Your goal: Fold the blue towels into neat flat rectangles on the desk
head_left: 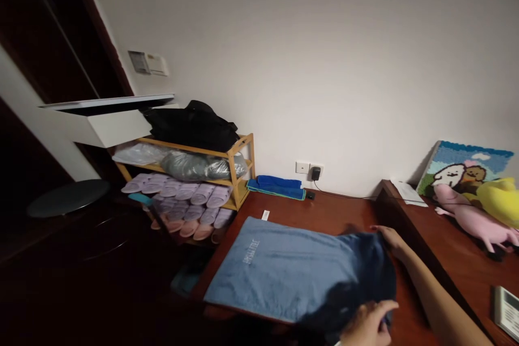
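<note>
A blue towel with small white lettering lies spread on a reddish wooden table. Its right end is bunched and raised, dark in shadow. My right hand reaches along the table's right side and grips the towel's far right corner, its fingers curled into the cloth. Close to the bottom edge of the view, my left hand is closed on the towel's near right corner with the thumb on top.
A wooden rack of lilac and pink slippers, with a black bag on top, stands at left. Folded blue towels lie by the wall socket. Pink and yellow plush toys sit on the raised ledge at right, near a white device.
</note>
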{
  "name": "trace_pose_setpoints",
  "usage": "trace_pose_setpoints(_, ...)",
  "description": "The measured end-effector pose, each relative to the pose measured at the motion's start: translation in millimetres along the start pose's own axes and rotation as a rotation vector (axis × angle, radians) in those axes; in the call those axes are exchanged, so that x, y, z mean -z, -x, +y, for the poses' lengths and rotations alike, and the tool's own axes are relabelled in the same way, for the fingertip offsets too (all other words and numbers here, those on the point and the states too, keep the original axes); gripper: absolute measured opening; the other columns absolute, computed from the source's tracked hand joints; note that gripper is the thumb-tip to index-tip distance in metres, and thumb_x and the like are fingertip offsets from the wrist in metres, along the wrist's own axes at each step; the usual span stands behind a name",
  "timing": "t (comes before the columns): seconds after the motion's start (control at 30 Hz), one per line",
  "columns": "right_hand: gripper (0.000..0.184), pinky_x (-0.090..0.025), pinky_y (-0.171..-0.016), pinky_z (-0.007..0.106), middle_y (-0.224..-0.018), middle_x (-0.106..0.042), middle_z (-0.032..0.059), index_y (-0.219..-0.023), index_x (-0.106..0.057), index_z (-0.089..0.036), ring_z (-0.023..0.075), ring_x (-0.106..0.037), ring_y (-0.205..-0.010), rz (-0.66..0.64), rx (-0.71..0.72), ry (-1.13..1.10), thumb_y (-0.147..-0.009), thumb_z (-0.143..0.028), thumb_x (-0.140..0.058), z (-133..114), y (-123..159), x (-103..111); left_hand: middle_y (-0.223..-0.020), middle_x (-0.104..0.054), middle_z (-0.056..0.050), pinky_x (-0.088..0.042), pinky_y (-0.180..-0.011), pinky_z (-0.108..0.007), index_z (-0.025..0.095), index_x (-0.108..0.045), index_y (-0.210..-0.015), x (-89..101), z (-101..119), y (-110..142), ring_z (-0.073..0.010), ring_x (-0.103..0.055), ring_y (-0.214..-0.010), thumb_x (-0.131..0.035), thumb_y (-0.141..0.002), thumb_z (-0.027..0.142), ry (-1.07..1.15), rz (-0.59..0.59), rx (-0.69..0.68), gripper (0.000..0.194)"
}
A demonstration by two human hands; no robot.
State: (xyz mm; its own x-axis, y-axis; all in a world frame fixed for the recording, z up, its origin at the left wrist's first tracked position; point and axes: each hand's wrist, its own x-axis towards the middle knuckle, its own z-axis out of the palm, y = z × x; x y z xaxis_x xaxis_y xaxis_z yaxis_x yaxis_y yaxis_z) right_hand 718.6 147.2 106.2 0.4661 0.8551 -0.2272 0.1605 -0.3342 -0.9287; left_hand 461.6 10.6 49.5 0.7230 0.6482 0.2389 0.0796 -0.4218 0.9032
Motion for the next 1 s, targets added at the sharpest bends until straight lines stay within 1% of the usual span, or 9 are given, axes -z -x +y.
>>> trace_pose_setpoints(0.13, 0.034, -0.054, -0.063, 0.028, -0.069, -0.070, 0.0046, -0.089, -0.075, -0.016, 0.0169, -0.066, -0.064, -0.112, 0.116, -0.023, -0.075, -0.046, -0.068, -52, 2, -43, -0.091, -0.069, -0.005, -0.049, -0.082, -0.030, 0.026, -0.076, -0.091, 88.5, 33, 43, -0.0192, -0.065, -0.086, -0.058, -0.081, 0.013, 0.029, 0.235, 0.064, 0.024)
trace_pose_setpoints(0.23, 0.036, -0.057, -0.080, 0.032, -0.089, -0.076, 0.0089, -0.098, -0.075, -0.017, 0.0209, -0.072, -0.085, -0.263, 0.264, -0.003, -0.079, -0.047, -0.068, -94, 7, -113, -0.079, -0.064, -0.001, -0.047, -0.075, -0.027, 0.022, -0.065, -0.082, 149.2, 44, 82, -0.0167, -0.061, -0.078, -0.061, -0.085, 0.020, 0.008, 0.465, 0.099, 0.005)
trace_pose_setpoints(0.3, 0.034, -0.057, -0.085, 0.033, -0.098, -0.077, 0.0089, -0.105, -0.074, -0.018, 0.0218, -0.072, -0.092, -0.407, 0.464, 0.145, -0.084, -0.042, -0.063, -122, 14, -173, -0.072, -0.058, 0.002, -0.045, -0.068, -0.024, 0.022, -0.057, -0.079, 182.0, 40, 108, -0.0146, -0.056, -0.069, -0.061, -0.090, 0.031, -0.044, 0.624, 0.133, 0.014)
trace_pose_setpoints(0.47, 0.027, -0.054, -0.089, 0.031, -0.091, -0.077, 0.0049, -0.107, -0.074, -0.020, 0.0195, -0.071, -0.087, -0.506, 0.697, 0.457, -0.089, -0.026, -0.055, -157, 25, -341, -0.075, -0.066, -0.001, -0.049, -0.060, -0.025, 0.024, -0.058, -0.092, 247.3, -7, 172, -0.0168, -0.062, -0.063, -0.056, -0.091, 0.061, -0.117, 1.054, 0.382, 0.037)
trace_pose_setpoints(0.57, 0.023, -0.048, -0.099, 0.031, -0.105, -0.076, 0.0067, -0.102, -0.076, -0.021, 0.0213, -0.068, -0.104, -0.507, 0.717, 0.521, -0.088, -0.020, -0.057, -143, 28, -428, -0.094, -0.077, -0.011, -0.057, -0.069, -0.034, 0.021, -0.058, -0.123, 279.8, -55, 211, -0.0290, -0.075, -0.084, -0.054, -0.087, 0.067, -0.165, 1.126, 0.614, 0.059)
trace_pose_setpoints(0.63, 0.022, -0.045, -0.104, 0.033, -0.111, -0.074, 0.0075, -0.097, -0.077, -0.022, 0.0228, -0.064, -0.115, -0.507, 0.718, 0.573, -0.086, -0.017, -0.059, -122, 28, -470, -0.096, -0.079, -0.013, -0.059, -0.075, -0.039, 0.022, -0.065, -0.118, 295.6, -90, 236, -0.0335, -0.076, -0.092, -0.051, -0.085, 0.065, -0.277, 1.094, 0.713, 0.056)
trace_pose_setpoints(0.8, 0.025, -0.041, -0.109, 0.035, -0.123, -0.069, 0.0093, -0.104, -0.076, -0.022, 0.0228, -0.060, -0.121, -0.527, 0.730, 0.653, -0.090, -0.016, -0.057, -69, 19, -516, -0.092, -0.078, -0.011, -0.058, -0.084, -0.041, 0.028, -0.078, -0.088, 306.3, -147, 272, -0.0319, -0.074, -0.090, -0.053, -0.085, 0.062, -0.625, 1.049, 0.692, 0.042)
trace_pose_setpoints(0.9, 0.026, -0.036, -0.113, 0.036, -0.129, -0.067, 0.0090, -0.110, -0.073, -0.022, 0.0229, -0.056, -0.127, -0.563, 0.781, 0.653, -0.091, -0.016, -0.056, -53, 11, -520, -0.116, -0.074, -0.013, -0.055, -0.095, -0.044, 0.028, -0.080, -0.088, 302.8, -157, 278, -0.0332, -0.070, -0.104, -0.055, -0.088, 0.057, -0.818, 1.090, 0.649, 0.038)
trace_pose_setpoints(1.0, 0.026, -0.036, -0.112, 0.032, -0.125, -0.069, 0.0064, -0.107, -0.072, -0.024, 0.0207, -0.057, -0.124, -0.617, 0.835, 0.637, -0.090, -0.013, -0.055, -50, 9, -524, -0.108, -0.076, -0.012, -0.056, -0.090, -0.044, 0.028, -0.079, -0.085, 302.1, -161, 280, -0.0320, -0.071, -0.099, -0.053, -0.090, 0.055, -0.820, 1.064, 0.643, 0.038)
